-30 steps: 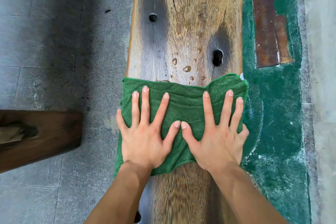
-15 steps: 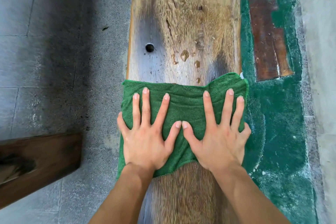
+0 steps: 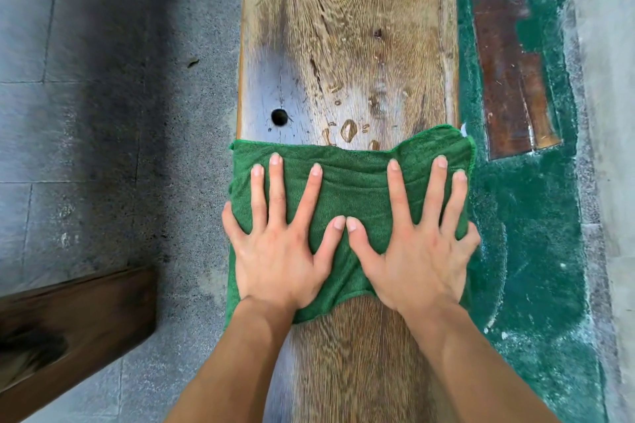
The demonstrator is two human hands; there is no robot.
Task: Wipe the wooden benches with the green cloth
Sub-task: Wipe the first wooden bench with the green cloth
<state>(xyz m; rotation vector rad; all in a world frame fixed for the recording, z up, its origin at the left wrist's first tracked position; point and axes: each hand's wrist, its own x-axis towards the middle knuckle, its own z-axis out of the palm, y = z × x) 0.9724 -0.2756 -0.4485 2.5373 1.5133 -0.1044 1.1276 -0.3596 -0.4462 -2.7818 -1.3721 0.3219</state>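
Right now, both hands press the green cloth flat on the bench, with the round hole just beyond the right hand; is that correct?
Not quite: in the head view the round hole lies beyond the left hand, not the right hand.

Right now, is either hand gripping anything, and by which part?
Nothing gripped: the left hand and the right hand press flat, fingers spread, on the left and right halves of the green cloth, atop the wooden bench.

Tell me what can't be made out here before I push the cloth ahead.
Head view, wood under the green cloth: covered by cloth, left hand and right hand.
Head view, wooden bench far end: cut off by the top edge.
Head view, dark wooden piece: blurred, cut by the left edge.
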